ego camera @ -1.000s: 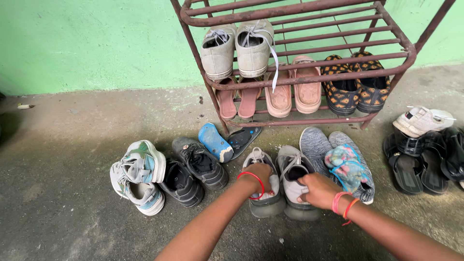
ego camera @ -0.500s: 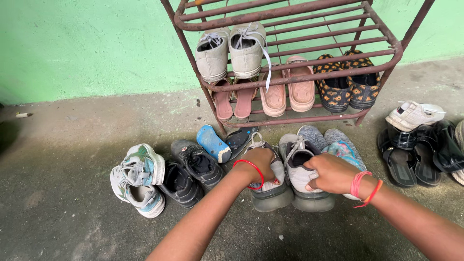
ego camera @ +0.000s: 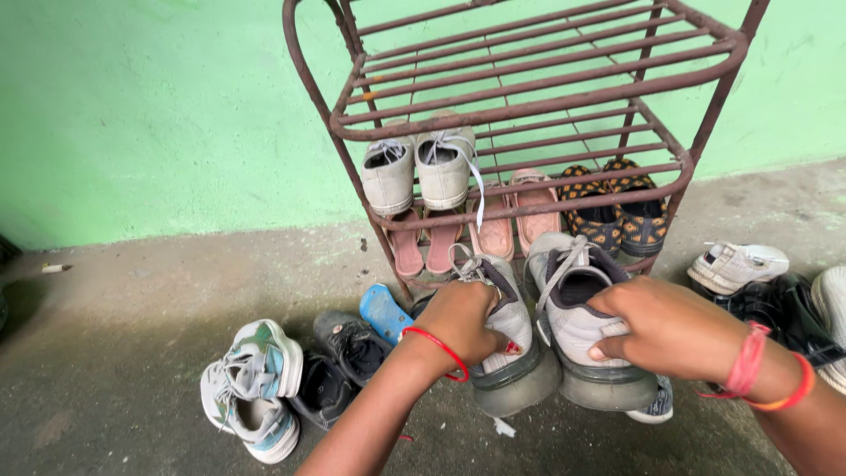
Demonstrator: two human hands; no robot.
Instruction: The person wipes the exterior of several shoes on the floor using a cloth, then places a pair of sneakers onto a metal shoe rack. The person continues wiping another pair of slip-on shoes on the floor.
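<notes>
My left hand (ego camera: 461, 323) grips one grey sneaker (ego camera: 511, 353) with a thick translucent sole by its heel. My right hand (ego camera: 667, 328) grips the matching grey sneaker (ego camera: 582, 330) the same way. Both shoes are lifted off the floor, side by side, toes pointing toward the rusty metal shoe rack (ego camera: 529, 106). The rack's top shelf is bare. Its middle shelf holds a pair of beige lace-up shoes (ego camera: 419, 172). Pink sandals (ego camera: 493, 231) and black patterned slip-ons (ego camera: 617, 216) sit on the lowest shelf.
On the concrete floor at left lie white-and-teal sneakers (ego camera: 251, 388), black shoes (ego camera: 339, 366) and a blue sandal (ego camera: 385, 310). A white shoe (ego camera: 736, 264) and black sandals (ego camera: 780, 304) lie at right. A green wall (ego camera: 159, 115) stands behind the rack.
Both hands have lifted the grey sneakers off the floor and carried them toward the rack. The view has tilted up, showing the bare top shelf.
</notes>
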